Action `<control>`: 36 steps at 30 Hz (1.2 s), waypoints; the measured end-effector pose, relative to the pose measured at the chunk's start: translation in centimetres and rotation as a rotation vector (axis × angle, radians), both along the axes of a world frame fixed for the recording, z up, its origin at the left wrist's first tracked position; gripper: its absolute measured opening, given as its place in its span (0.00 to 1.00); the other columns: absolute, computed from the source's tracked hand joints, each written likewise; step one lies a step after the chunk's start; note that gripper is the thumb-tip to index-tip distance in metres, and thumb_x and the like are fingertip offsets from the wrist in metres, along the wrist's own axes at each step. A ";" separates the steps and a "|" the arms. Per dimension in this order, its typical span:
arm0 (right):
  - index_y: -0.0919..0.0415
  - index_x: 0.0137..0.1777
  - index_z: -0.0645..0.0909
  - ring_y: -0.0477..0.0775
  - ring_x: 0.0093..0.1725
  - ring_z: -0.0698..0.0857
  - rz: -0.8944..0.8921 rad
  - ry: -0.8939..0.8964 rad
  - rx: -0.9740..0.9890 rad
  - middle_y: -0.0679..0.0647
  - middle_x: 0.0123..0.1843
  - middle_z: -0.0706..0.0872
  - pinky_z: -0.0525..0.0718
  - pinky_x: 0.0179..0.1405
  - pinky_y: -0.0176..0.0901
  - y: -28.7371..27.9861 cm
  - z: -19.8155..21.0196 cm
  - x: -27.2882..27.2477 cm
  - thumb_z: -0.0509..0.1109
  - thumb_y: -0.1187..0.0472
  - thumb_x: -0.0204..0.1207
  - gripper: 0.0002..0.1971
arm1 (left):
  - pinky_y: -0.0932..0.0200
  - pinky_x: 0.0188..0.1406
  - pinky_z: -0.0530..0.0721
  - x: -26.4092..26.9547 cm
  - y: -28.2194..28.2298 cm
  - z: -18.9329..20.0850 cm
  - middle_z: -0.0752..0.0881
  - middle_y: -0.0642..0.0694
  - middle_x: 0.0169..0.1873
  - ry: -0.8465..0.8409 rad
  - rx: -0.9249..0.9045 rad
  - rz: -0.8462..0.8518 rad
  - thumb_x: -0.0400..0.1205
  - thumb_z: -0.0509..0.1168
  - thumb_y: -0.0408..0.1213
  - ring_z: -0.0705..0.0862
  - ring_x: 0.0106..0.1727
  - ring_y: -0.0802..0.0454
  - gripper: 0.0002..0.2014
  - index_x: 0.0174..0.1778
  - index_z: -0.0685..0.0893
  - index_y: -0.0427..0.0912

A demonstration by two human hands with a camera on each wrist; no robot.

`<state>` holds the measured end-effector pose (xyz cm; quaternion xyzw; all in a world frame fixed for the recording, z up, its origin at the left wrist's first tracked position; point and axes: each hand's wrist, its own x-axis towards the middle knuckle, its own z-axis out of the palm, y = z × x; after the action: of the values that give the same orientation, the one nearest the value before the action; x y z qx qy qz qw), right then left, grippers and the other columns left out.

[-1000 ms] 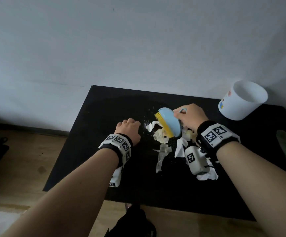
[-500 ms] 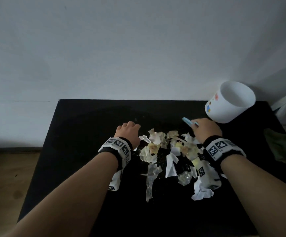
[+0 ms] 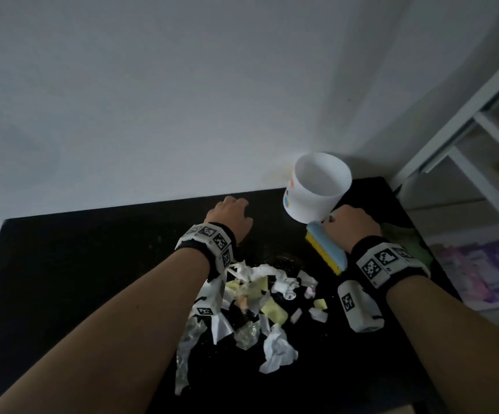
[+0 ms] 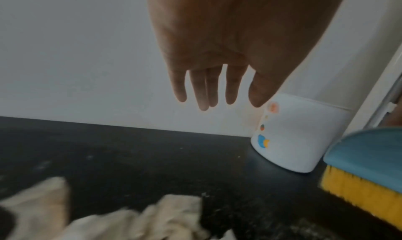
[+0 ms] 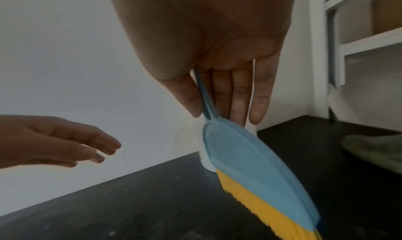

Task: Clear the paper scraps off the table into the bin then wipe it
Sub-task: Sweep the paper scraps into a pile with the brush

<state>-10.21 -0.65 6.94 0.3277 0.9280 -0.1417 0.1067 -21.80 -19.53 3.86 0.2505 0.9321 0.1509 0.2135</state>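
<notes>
Now the right hand (image 5: pixel 208 58) pinches the brush (image 5: pixel 250 168) handle beside the bin (image 3: pixel 317 186). Loose and empty, the left hand (image 4: pixel 217 54) hovers past the paper scraps (image 3: pixel 260 303)

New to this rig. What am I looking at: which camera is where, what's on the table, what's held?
No robot: a person with cameras on the head and on each wrist. The head view looks down on a black table with a heap of torn paper scraps, a white plastic bin and a green cloth. The wrist views look along the fingers. The right hand has a grip on a blue hand brush with yellow bristles; the left hand is empty, fingers relaxed.
</notes>
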 end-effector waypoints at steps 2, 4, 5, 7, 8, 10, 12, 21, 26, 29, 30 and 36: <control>0.57 0.25 0.62 0.57 0.34 0.74 -0.043 0.011 -0.006 0.52 0.27 0.68 0.71 0.35 0.44 2.7 0.0 0.9 0.61 0.56 0.80 0.21 | 0.47 0.73 0.71 0.4 3.4 0.3 0.69 0.39 0.75 -0.017 0.014 0.025 0.85 0.57 0.44 0.70 0.75 0.40 0.24 0.78 0.67 0.43; 0.57 0.26 0.63 0.57 0.32 0.74 -0.067 0.036 -0.001 0.52 0.27 0.68 0.71 0.37 0.45 5.0 -0.3 1.5 0.60 0.56 0.81 0.21 | 0.47 0.71 0.72 0.8 6.5 0.5 0.69 0.38 0.75 -0.026 0.028 0.062 0.85 0.57 0.46 0.72 0.74 0.39 0.25 0.77 0.67 0.41; 0.58 0.26 0.63 0.55 0.30 0.73 -0.065 0.053 0.016 0.52 0.27 0.68 0.70 0.36 0.44 5.9 -0.6 1.7 0.59 0.56 0.82 0.21 | 0.47 0.69 0.73 0.9 7.7 0.5 0.70 0.38 0.74 -0.029 0.037 0.082 0.85 0.56 0.47 0.73 0.73 0.39 0.25 0.77 0.68 0.40; 0.61 0.29 0.67 0.56 0.32 0.75 -0.031 0.058 0.032 0.54 0.29 0.72 0.71 0.36 0.44 7.6 -1.2 1.8 0.59 0.57 0.83 0.19 | 0.48 0.64 0.75 1.2 10.4 0.6 0.72 0.37 0.72 -0.032 0.064 0.124 0.86 0.55 0.48 0.75 0.70 0.39 0.25 0.75 0.68 0.38; 0.62 0.32 0.71 0.57 0.35 0.76 0.000 0.035 0.020 0.55 0.32 0.75 0.71 0.36 0.43 8.4 -1.8 1.8 0.59 0.58 0.82 0.16 | 0.49 0.61 0.76 1.4 11.8 0.6 0.73 0.37 0.71 -0.040 0.074 0.155 0.86 0.54 0.50 0.76 0.69 0.39 0.26 0.75 0.68 0.37; 0.60 0.33 0.72 0.56 0.36 0.78 0.074 -0.028 -0.041 0.53 0.32 0.77 0.72 0.33 0.41 8.9 -2.8 1.6 0.60 0.57 0.81 0.15 | 0.50 0.55 0.75 1.4 13.5 0.6 0.77 0.36 0.68 -0.067 0.104 0.228 0.85 0.53 0.52 0.78 0.67 0.38 0.28 0.75 0.67 0.36; 0.57 0.28 0.70 0.55 0.35 0.80 0.130 -0.068 -0.108 0.51 0.29 0.76 0.72 0.30 0.40 9.4 -3.6 1.6 0.61 0.55 0.79 0.17 | 0.51 0.51 0.77 1.3 14.9 0.3 0.81 0.36 0.63 -0.099 0.135 0.308 0.85 0.52 0.55 0.81 0.62 0.37 0.28 0.72 0.67 0.36; 0.62 0.52 0.83 0.56 0.41 0.83 0.134 0.067 -0.047 0.57 0.42 0.84 0.78 0.38 0.42 13.7 -2.9 1.3 0.59 0.55 0.82 0.14 | 0.52 0.38 0.84 0.6 18.0 -0.4 0.85 0.34 0.38 -0.497 0.404 0.627 0.83 0.50 0.32 0.85 0.37 0.39 0.08 0.55 0.68 0.34; 0.63 0.47 0.81 0.58 0.41 0.83 0.160 0.032 -0.043 0.58 0.41 0.84 0.74 0.37 0.42 13.3 -3.6 0.8 0.57 0.57 0.83 0.14 | 0.53 0.34 0.87 0.5 16.1 -0.1 0.86 0.37 0.28 -0.426 0.457 0.638 0.80 0.47 0.31 0.85 0.27 0.43 0.13 0.60 0.68 0.41; 0.65 0.52 0.83 0.60 0.50 0.87 0.232 -0.023 -0.117 0.60 0.47 0.87 0.79 0.42 0.44 11.3 -4.1 0.1 0.59 0.57 0.82 0.14 | 0.52 0.34 0.89 0.6 14.0 0.4 0.84 0.44 0.16 -0.353 0.479 0.635 0.80 0.48 0.32 0.86 0.24 0.45 0.13 0.60 0.69 0.40; 0.65 0.51 0.82 0.60 0.51 0.87 0.254 -0.028 -0.152 0.59 0.46 0.86 0.79 0.43 0.43 10.4 -4.1 -0.1 0.60 0.57 0.81 0.13 | 0.49 0.41 0.91 0.7 13.4 0.6 0.84 0.44 0.16 -0.331 0.476 0.626 0.81 0.48 0.32 0.88 0.29 0.43 0.13 0.60 0.69 0.40; 0.64 0.42 0.80 0.63 0.48 0.86 0.267 0.081 -0.176 0.60 0.38 0.82 0.75 0.39 0.42 8.8 -3.1 -0.8 0.60 0.57 0.82 0.13 | 0.45 0.50 0.90 1.5 9.2 1.7 0.85 0.40 0.24 -0.229 0.475 0.675 0.82 0.49 0.32 0.88 0.33 0.37 0.15 0.64 0.72 0.40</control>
<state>-11.05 8.19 3.83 0.1849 0.9507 -0.2203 0.1154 -20.27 -10.36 5.58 -0.0450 0.8714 0.4496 0.1908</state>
